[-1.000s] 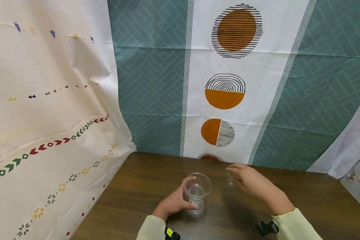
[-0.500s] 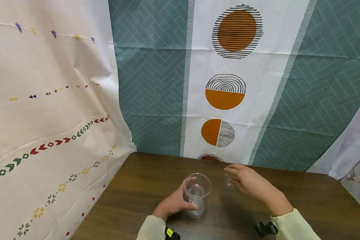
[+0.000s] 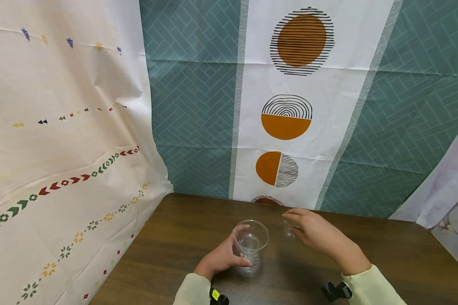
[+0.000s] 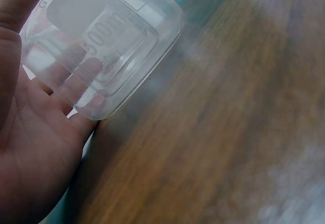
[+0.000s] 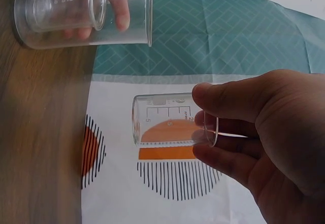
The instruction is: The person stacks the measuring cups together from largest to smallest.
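A large clear beaker (image 3: 266, 240) stands upright on the table, marked 500 ml in the left wrist view. My left hand (image 3: 219, 257) grips its side, thumb in front and fingers behind. Inside it sits a medium beaker (image 5: 68, 5), its scale showing in the right wrist view. To the right of these, my right hand (image 3: 320, 235) holds a small beaker (image 5: 170, 115) by the rim between thumb and fingertips. That small beaker is upright and raised over the table, its base pointing down. In the head view the fingers partly cover it.
The brown wooden table (image 3: 168, 237) runs back to a green and white patterned cloth (image 3: 198, 127). Another cream cloth (image 3: 80, 148) hangs along the left side. Dark wrist devices sit near both cuffs.
My right hand has drifted slightly left with the small beaker, closer to the large one. My left hand and the large beaker have stayed in place.
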